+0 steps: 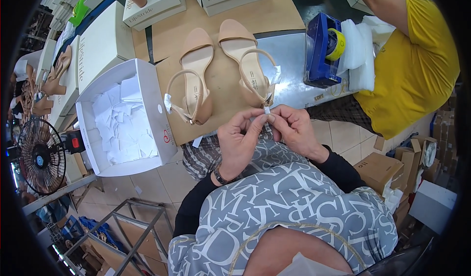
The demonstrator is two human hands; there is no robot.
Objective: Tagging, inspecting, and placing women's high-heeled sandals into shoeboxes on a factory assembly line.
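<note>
A pair of beige ankle-strap sandals stands side by side on brown cardboard, toes pointing away from me. At the buckle end of the right sandal's strap [248, 75], my left hand [238, 141] and my right hand [297, 132] come together. Both are closed, thumbs and fingertips pinching a small white paper slip [267, 110] around the buckle. Another bit of white wrapping [277, 74] sits on the free end of that strap. The left sandal [197, 65] has white paper on its strap too, and neither hand touches it.
An open white box [156, 109] full of paper slips [120, 121] stands at the left. Shoe boxes [103, 50] line the back and left. A blue tape dispenser [321, 50] and white foam [360, 50] lie right, beside a person in yellow [417, 70]. A fan [41, 156] is far left.
</note>
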